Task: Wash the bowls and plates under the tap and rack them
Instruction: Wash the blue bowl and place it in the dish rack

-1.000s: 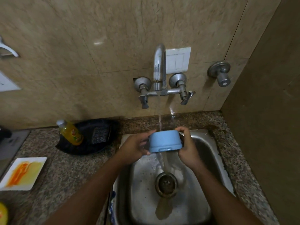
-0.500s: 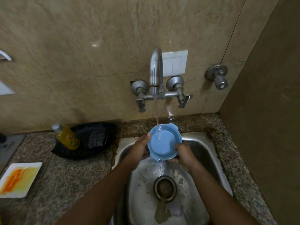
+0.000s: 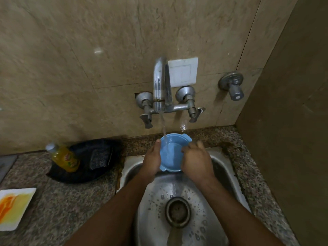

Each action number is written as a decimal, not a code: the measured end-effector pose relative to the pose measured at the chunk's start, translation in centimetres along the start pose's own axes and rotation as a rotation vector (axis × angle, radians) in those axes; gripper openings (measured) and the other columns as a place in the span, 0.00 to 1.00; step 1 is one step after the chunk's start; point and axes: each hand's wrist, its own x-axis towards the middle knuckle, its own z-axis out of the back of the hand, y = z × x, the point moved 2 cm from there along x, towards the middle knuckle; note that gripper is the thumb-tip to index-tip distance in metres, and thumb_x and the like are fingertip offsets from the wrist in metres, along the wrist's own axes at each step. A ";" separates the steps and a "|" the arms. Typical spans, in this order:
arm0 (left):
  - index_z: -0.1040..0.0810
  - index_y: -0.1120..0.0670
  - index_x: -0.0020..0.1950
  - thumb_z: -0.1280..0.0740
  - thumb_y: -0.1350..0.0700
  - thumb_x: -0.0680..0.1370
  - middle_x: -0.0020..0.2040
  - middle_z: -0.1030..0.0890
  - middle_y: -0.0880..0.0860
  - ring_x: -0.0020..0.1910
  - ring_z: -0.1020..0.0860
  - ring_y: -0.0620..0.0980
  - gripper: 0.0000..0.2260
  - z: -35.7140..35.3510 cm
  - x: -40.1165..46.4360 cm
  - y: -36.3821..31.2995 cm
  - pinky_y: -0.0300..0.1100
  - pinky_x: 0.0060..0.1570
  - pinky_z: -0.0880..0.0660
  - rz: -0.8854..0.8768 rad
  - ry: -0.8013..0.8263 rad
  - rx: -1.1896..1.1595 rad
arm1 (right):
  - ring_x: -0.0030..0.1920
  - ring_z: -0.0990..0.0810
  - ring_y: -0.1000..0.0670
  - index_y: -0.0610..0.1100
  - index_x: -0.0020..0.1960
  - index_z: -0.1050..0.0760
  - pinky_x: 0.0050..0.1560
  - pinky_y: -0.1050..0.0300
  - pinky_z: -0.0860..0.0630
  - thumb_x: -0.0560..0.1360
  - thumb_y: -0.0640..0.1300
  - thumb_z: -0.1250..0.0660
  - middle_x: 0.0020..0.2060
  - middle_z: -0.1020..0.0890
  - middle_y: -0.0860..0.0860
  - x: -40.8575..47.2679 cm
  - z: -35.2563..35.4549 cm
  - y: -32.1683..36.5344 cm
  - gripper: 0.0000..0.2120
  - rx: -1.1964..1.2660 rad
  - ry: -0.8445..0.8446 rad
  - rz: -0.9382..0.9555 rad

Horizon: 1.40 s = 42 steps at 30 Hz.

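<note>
Turned from its side a second ago, when its outer wall faced the camera, the blue plastic bowl (image 3: 171,153) now shows its smooth round hollow, mouth tipped up and toward the viewer, over the far end of the steel sink (image 3: 229,167). Both hands have shifted with it: the left hand (image 3: 152,162) holds the left rim, thumb laid along the edge, and the right hand (image 3: 196,161) curls over the right rim with its fingers reaching inside, so each grip is closed on the bowl. Small flat tabs jut from the rim at the far right and near left, giving the round bowl a slight long axis on that diagonal. A thin stream from the curved chrome tap (image 3: 160,86) falls into the far-left part of the hollow. Beaded drops dot the dull metal basin around the round drain (image 3: 178,212). On the speckled granite surface (image 3: 76,201) to the left lies a black shallow dish (image 3: 83,173) holding a yellow bottle (image 3: 65,158) with a pale cap and a dark coarse scrub pad (image 3: 99,158). Nearer, at the left edge, sits a white square plate (image 3: 14,208) smeared orange and yellow. Polished beige stone tiles back the scene
</note>
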 end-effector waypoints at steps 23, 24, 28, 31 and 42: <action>0.17 0.53 0.51 0.41 0.43 0.82 0.47 0.14 0.53 0.51 0.17 0.52 0.18 0.2 0.0 -0.9 0.53 0.59 0.23 -0.077 0.156 0.161 | 0.73 0.36 0.47 0.46 0.77 0.41 0.70 0.47 0.34 0.83 0.54 0.48 0.76 0.38 0.48 -1.2 1.4 2.7 0.25 0.319 0.504 0.341; 0.17 0.54 0.51 0.40 0.43 0.82 0.47 0.14 0.54 0.50 0.16 0.54 0.18 0.4 0.0 -0.6 0.54 0.58 0.22 -0.060 0.169 0.143 | 0.75 0.38 0.47 0.46 0.78 0.42 0.72 0.48 0.35 0.83 0.57 0.51 0.78 0.41 0.48 -1.7 1.3 2.7 0.27 0.252 0.495 0.385; 0.16 0.52 0.54 0.39 0.35 0.76 0.50 0.14 0.55 0.52 0.16 0.55 0.23 0.2 0.3 -0.2 0.58 0.61 0.24 -0.021 0.217 0.121 | 0.79 0.50 0.46 0.48 0.81 0.56 0.77 0.47 0.47 0.77 0.71 0.53 0.80 0.50 0.48 -1.8 0.8 2.9 0.42 0.149 0.450 0.277; 0.17 0.55 0.54 0.39 0.41 0.80 0.49 0.14 0.56 0.51 0.16 0.54 0.20 0.5 0.0 -1.1 0.56 0.60 0.23 -0.032 0.223 0.142 | 0.74 0.34 0.45 0.50 0.79 0.47 0.70 0.47 0.32 0.76 0.67 0.42 0.77 0.38 0.49 -2.3 0.7 3.2 0.38 0.238 0.416 0.369; 0.17 0.55 0.53 0.41 0.44 0.82 0.47 0.14 0.56 0.49 0.16 0.55 0.19 0.7 0.7 -0.5 0.53 0.56 0.21 -0.064 0.241 0.138 | 0.74 0.36 0.43 0.46 0.79 0.45 0.70 0.46 0.32 0.71 0.46 0.31 0.77 0.38 0.47 -1.6 0.6 1.9 0.40 0.098 0.378 0.452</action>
